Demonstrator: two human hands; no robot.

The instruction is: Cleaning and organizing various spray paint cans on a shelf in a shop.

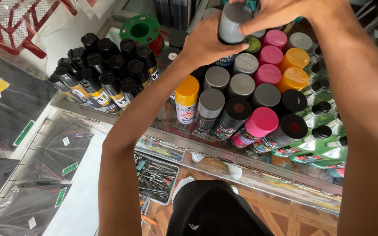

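Glass worktop [224, 155]: spray cans [237, 94] packed centre, black-capped cans [106, 65] at left end, green bottles [324, 131] at right end.

A hardware or paint shop — a glass counter [224, 150] carries rows of spray cans [241, 105] in many cap colours, with black-capped cans [106, 70] at ten o'clock. Bagged goods [18, 131] hang at eight o'clock — a tray of tools [156, 177] sits under the glass.
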